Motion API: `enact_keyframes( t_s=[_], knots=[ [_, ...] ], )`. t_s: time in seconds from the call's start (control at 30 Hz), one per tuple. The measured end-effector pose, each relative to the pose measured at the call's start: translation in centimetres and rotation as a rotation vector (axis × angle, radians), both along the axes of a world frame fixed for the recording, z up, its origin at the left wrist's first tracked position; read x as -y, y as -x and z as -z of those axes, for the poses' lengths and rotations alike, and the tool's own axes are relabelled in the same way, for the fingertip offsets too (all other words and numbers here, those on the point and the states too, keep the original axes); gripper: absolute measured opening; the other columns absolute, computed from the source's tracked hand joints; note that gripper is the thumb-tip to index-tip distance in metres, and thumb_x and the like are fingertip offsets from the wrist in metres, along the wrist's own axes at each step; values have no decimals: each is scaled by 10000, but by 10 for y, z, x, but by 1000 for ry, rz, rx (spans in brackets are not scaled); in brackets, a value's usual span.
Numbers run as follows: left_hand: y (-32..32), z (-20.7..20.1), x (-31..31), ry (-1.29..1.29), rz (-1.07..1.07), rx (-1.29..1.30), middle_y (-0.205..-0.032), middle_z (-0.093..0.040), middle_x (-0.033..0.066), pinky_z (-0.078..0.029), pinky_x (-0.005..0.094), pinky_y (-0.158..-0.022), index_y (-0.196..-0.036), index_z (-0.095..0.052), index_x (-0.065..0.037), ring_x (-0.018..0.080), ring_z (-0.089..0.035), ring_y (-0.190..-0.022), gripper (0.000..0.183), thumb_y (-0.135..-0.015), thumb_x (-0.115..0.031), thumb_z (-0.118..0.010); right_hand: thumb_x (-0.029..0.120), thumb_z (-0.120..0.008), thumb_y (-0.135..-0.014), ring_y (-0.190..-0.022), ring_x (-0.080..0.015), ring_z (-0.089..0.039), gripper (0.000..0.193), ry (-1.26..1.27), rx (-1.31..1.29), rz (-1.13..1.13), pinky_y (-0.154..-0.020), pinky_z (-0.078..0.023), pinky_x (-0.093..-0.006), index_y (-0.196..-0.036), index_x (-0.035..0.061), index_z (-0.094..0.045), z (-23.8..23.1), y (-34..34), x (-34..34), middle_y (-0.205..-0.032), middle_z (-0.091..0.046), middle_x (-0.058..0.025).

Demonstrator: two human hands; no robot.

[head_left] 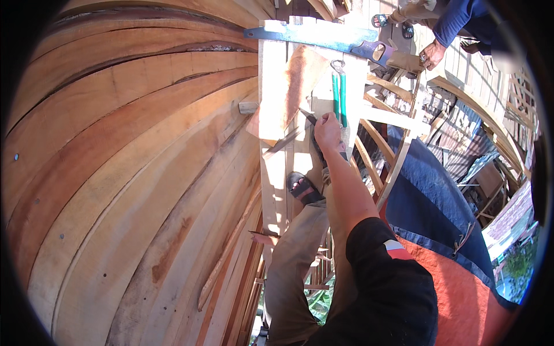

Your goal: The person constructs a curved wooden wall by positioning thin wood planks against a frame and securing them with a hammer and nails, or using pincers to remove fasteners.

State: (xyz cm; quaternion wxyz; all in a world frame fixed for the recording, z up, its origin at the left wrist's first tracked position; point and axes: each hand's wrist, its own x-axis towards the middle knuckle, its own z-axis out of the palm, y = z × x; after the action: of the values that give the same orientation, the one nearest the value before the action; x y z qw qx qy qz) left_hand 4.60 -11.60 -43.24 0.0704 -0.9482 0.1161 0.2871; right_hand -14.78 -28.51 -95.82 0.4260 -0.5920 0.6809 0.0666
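My right hand [329,134] is closed over the plank walkway. A dark, narrow, pointed tool [308,117] sticks out of it toward the upper left; its exact kind is hard to make out. Just beyond the hand lie pincers [343,95] with green handles, jaws pointing away from me. Left of them, a reddish-brown piece of board [298,75] rests in strong sunlight. Farther off, a handsaw [314,38] lies across the planks, its dark handle at the right end. My left hand is out of the picture.
Curved hull-like planking [133,150] fills the left side. My sandalled foot [301,187] stands on the walkway [274,190]. On the right hangs a blue and orange tarp [430,190] beside wooden framing. At top right, another person's hand [433,55] touches a piece of wood.
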Motion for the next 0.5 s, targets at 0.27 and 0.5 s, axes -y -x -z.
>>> enact_keyframes(
  t_s=[0.27,0.5],
  knots=[
    [-18,6,1,30,59,23,-1276,-527,236,-431,421,-959,-1346,-471,18,318,-541,-1126,791,-830,-570,-583,346,-686,-800,-691,-328,-670,517,-166,-145,505,-541,-540,-395,-1002,-117,-578,101,-50,-113,-967,-640,-259],
    [-27,-36,-16,64,57,133,-1277,-528,236,-429,417,-965,-1343,-482,8,321,-543,-1136,811,-820,-606,-568,326,-606,-839,-1003,-394,-593,525,-209,35,854,-915,-441,-442,-1141,-70,-440,21,-72,-61,-1119,-567,-287]
  ],
)
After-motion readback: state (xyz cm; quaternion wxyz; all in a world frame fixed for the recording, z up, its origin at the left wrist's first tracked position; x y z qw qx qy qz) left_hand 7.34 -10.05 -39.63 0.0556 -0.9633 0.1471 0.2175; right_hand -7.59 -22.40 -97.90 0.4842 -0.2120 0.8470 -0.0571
